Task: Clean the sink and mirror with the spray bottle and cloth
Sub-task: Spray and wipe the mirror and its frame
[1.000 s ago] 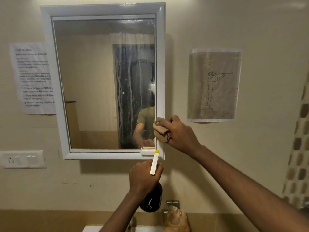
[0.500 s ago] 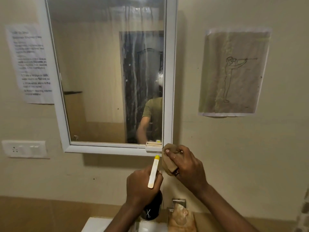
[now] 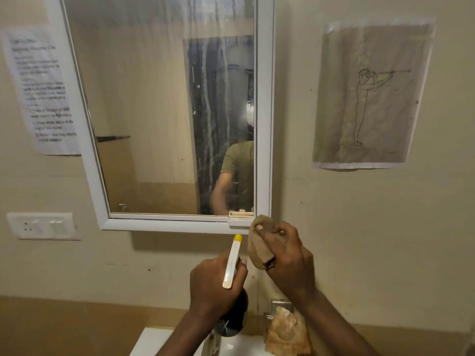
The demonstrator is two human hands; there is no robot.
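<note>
Cloth [image 3: 258, 242] bunched in closed right hand [image 3: 288, 258].

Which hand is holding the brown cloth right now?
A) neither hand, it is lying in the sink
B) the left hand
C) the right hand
C: the right hand is bunched around the brown cloth just under the mirror's bottom right corner, while the left hand grips the spray bottle.
</note>
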